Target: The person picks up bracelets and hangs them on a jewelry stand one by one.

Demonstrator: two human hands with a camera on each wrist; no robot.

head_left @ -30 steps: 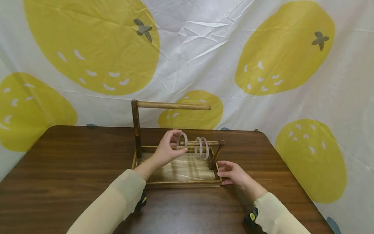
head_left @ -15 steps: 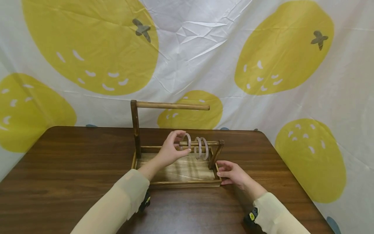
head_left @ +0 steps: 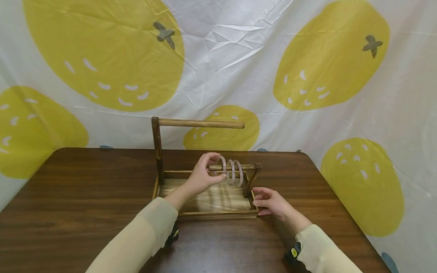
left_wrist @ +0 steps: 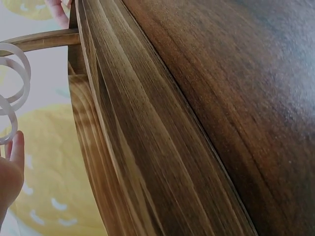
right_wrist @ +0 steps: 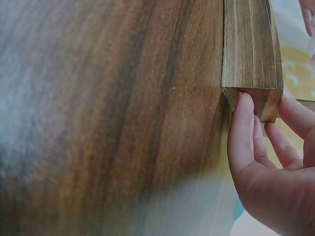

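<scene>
In the head view, my left hand (head_left: 201, 176) pinches a clear, pale bangle (head_left: 224, 165) between thumb and fingers. That bangle encircles the lower bar (head_left: 250, 167) of a wooden bracelet stand. Two more bangles (head_left: 241, 173) hang on the same bar, closer to its upright post. The left wrist view shows my left fingertips (left_wrist: 18, 147) at the nearest ring. At the stand's right end, my right hand (head_left: 273, 203) holds the tray wall (head_left: 254, 199); the right wrist view has its fingers (right_wrist: 243, 115) against the wooden end face (right_wrist: 258, 98).
The stand's upper bar (head_left: 201, 123) extends rightward from a tall post (head_left: 157, 151) and carries nothing. Its shallow tray (head_left: 218, 215) rests on a dark brown table (head_left: 85, 197). Behind the table hangs a white cloth (head_left: 225, 76) with yellow fruit prints.
My left hand has moved right, bringing its bangle over the free tip of the lower bar and along it toward the other two. The right hand has stayed at the tray's end.
</scene>
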